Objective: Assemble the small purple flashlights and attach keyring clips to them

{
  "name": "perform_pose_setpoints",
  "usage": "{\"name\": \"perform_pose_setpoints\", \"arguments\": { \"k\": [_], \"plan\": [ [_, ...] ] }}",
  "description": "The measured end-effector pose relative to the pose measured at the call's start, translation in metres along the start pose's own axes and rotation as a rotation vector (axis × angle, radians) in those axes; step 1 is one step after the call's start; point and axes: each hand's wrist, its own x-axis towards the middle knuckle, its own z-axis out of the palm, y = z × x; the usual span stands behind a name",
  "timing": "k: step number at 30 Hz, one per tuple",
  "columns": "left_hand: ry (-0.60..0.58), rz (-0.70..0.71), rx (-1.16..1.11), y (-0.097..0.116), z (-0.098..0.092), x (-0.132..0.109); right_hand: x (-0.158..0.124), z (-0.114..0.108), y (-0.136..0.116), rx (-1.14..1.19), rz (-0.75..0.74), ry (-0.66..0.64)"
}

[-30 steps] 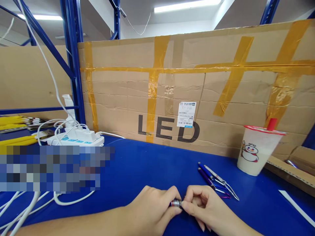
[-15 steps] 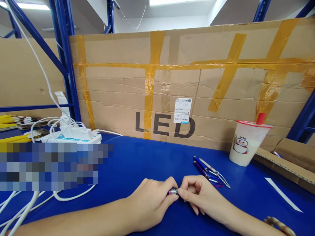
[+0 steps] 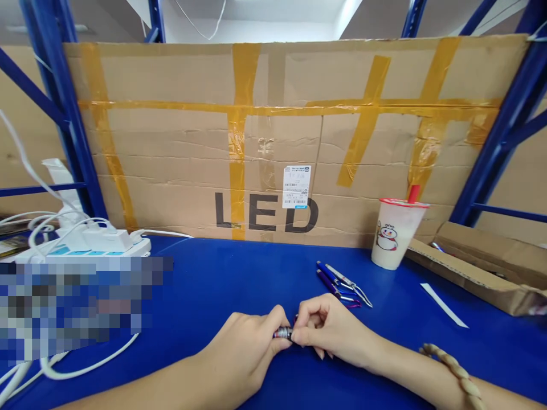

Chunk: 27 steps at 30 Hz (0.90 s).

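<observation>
My left hand (image 3: 252, 347) is closed around a small metal cylinder (image 3: 282, 333) with a silvery, printed band; most of its length is hidden in the fist. At the cylinder's dark right end, my right hand (image 3: 325, 327) pinches with thumb and forefinger. A bit of purple shows just above that pinch, too small to make out. Beyond my right hand lies a loose bunch of slim, pen-shaped metal tubes (image 3: 337, 283) in blue, purple and silver, some with clips or loops.
A milky drink cup (image 3: 397, 236) with a red straw stands back right, beside an open cardboard box (image 3: 470, 267). A white paper strip (image 3: 444, 306) lies before the box. At left sits a power strip (image 3: 141, 249) with tangled white cables (image 3: 92, 367). Taped cardboard (image 3: 192, 154) walls the back.
The view has swung right, so everything sits further left in the picture. Both hands keep their grip on the small cylinder, with little visible change between them.
</observation>
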Motion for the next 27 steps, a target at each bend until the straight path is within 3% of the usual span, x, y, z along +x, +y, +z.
{"name": "perform_pose_setpoints", "arguments": {
  "k": [9,21,27],
  "plan": [
    [0.040,0.050,0.035,-0.003,0.008,0.000,-0.004,0.002,0.001,0.018,-0.010,0.019],
    [-0.032,-0.037,-0.011,0.009,-0.005,0.001,-0.006,0.004,-0.007,-0.028,-0.009,0.004],
    [-0.011,-0.020,0.025,0.010,-0.007,0.000,-0.005,0.003,-0.002,-0.066,-0.018,-0.013]
  ]
}}
